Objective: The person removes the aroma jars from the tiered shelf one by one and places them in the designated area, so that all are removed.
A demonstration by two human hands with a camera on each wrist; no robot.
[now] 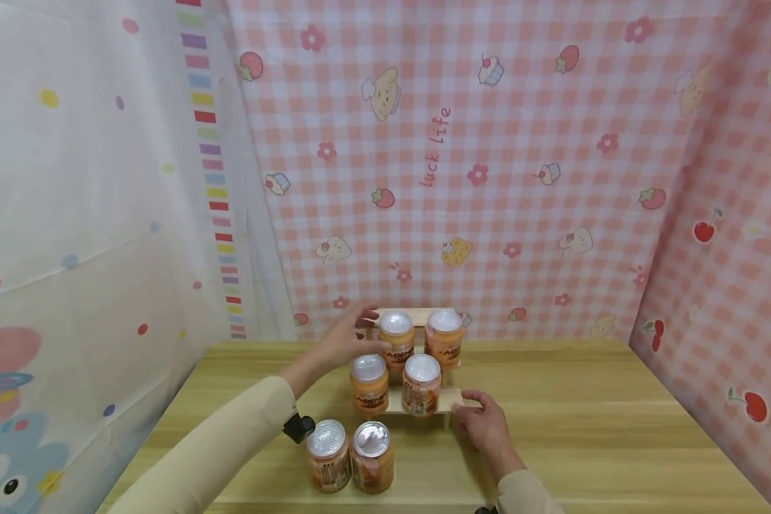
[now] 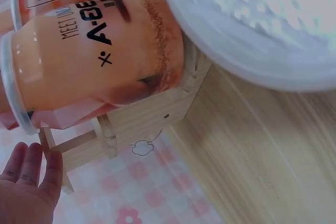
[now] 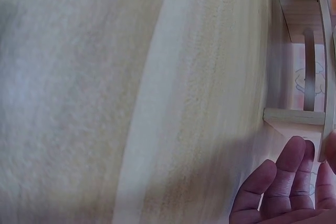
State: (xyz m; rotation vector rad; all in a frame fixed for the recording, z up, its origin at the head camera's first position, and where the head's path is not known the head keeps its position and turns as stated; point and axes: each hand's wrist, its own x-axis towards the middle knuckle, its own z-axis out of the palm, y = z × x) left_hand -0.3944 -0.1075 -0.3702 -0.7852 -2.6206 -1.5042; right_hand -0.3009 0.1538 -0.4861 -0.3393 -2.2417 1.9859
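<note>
Orange cans with silver lids stand upright on a small two-step wooden shelf (image 1: 395, 404). My left hand (image 1: 350, 335) is at the left side of the upper left can (image 1: 396, 350), its thumb in front and fingers towards the back. In the left wrist view, its fingertips (image 2: 32, 157) are near the shelf frame, extended; the thumb is hidden. My right hand (image 1: 486, 428) pinches the right end of the lower step between thumb and finger. The other fingers (image 3: 289, 171) stay loosely bent beside it. Lower-step cans are the left can (image 1: 369, 391) and right can (image 1: 421, 389).
Two more cans, a left one (image 1: 329, 464) and a right one (image 1: 373, 467), stand side by side on the wooden table (image 1: 591, 428) in front of the shelf. Another can (image 1: 444, 346) is at the upper right step. A pink checked cloth (image 1: 488, 214) hangs behind.
</note>
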